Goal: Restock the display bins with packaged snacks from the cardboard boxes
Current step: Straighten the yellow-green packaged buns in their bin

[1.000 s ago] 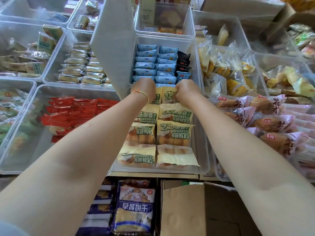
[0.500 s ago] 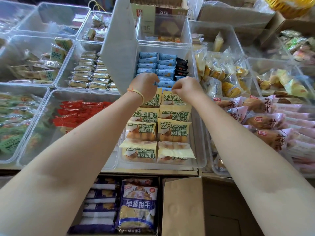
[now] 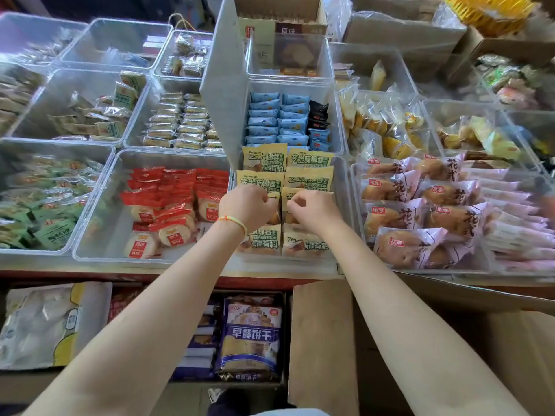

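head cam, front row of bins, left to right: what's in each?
Green-wrapped packs → red-wrapped round cakes → yellow-green packs with the left hand and right hand on them → pink-wrapped buns.

Yellow-green snack packs point(image 3: 286, 178) lie overlapped in two columns inside a clear bin point(image 3: 342, 205), twelve o'clock from the open cardboard box point(image 3: 321, 340)

Bright even daylight, soft shadows, wide-angle bending at edges, blurred corners, sharp centre
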`<state>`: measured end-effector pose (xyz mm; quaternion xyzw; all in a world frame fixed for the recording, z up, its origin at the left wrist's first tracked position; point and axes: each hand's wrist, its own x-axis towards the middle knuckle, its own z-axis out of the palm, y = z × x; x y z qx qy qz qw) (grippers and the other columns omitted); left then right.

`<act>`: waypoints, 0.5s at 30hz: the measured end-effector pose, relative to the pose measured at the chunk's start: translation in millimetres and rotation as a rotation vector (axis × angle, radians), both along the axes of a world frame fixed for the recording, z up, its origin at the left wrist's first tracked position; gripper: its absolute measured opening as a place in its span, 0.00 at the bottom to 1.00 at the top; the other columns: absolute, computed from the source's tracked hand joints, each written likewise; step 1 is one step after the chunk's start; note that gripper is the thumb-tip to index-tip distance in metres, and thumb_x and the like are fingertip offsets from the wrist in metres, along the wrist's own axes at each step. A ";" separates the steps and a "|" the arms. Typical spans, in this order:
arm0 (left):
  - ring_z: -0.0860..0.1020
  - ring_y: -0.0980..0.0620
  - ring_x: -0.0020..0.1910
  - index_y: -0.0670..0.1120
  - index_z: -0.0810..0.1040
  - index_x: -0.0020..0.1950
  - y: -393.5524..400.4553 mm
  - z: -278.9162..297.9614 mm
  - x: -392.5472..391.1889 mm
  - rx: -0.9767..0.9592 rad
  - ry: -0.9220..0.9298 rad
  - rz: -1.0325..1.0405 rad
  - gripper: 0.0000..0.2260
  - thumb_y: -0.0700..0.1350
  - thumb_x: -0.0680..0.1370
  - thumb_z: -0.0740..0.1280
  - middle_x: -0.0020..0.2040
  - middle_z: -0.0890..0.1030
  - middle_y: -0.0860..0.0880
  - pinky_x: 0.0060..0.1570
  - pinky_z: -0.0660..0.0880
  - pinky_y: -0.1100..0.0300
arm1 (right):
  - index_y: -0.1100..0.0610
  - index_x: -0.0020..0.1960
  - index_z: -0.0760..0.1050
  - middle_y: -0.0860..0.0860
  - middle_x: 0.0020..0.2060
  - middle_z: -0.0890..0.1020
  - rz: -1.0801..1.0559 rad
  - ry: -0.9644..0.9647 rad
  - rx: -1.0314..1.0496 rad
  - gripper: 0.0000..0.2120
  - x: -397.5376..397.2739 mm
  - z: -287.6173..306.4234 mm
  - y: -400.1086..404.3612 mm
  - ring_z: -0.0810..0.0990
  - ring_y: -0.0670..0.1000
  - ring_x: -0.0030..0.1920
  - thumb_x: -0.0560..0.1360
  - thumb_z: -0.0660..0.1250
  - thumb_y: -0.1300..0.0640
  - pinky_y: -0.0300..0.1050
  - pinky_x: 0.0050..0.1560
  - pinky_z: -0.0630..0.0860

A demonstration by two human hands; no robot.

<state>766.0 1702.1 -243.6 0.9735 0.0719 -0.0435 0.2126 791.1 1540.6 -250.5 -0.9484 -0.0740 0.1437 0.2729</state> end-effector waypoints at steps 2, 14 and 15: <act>0.81 0.46 0.44 0.47 0.83 0.43 3.6 1.5 1.2 -0.034 0.092 -0.058 0.11 0.48 0.74 0.61 0.42 0.83 0.48 0.40 0.79 0.56 | 0.54 0.61 0.80 0.52 0.61 0.81 0.014 0.068 -0.034 0.14 1.6 -1.0 1.1 0.78 0.54 0.61 0.79 0.62 0.53 0.47 0.61 0.75; 0.79 0.48 0.53 0.56 0.81 0.59 14.1 -4.9 -38.9 0.064 0.161 -0.327 0.14 0.52 0.73 0.71 0.53 0.81 0.52 0.54 0.77 0.55 | 0.48 0.64 0.78 0.51 0.61 0.78 0.251 0.046 -0.506 0.16 -44.8 16.6 -9.5 0.72 0.56 0.65 0.76 0.70 0.53 0.58 0.70 0.63; 0.80 0.47 0.51 0.55 0.82 0.57 13.8 -7.0 -38.3 0.092 0.125 -0.311 0.11 0.48 0.76 0.68 0.52 0.82 0.51 0.51 0.78 0.54 | 0.50 0.60 0.80 0.52 0.59 0.80 0.211 -0.006 -0.513 0.14 -47.6 17.4 -8.2 0.74 0.57 0.63 0.78 0.66 0.62 0.56 0.70 0.63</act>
